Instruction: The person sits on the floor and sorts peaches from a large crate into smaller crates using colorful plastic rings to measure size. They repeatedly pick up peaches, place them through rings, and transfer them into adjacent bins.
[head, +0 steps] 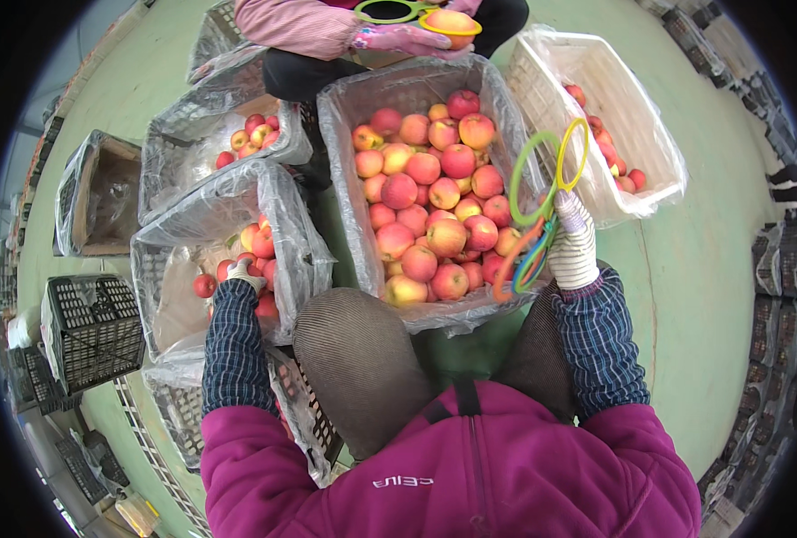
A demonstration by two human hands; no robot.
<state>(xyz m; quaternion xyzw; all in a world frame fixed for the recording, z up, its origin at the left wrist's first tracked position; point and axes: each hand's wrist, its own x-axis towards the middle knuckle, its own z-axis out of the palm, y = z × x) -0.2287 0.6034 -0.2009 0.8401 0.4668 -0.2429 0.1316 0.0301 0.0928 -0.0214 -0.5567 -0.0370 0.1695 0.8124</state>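
My right hand [572, 242], in a striped knit glove, grips a bunch of plastic fruit sizing rings by the joined end. The yellow ring [573, 155] and the green ring [531, 178] stick up, while the orange ring [516, 263] and the blue ring [530, 272] hang beside them. My gloved left hand [245, 274] reaches into a plastic-lined crate [170, 296] at the left, touching red apples [264, 242]; whether it grasps one is hidden. Before my knees stands a large lined crate [365, 269] with many red and yellow apples [425, 168].
Opposite me, a person's gloved hand [405, 40] holds an apple [453, 27] in a yellow ring. A white crate [647, 128] with several apples stands right. Another lined crate [163, 161] is at the far left, near a black crate [96, 336]. Stacked crates [768, 323] line the right side.
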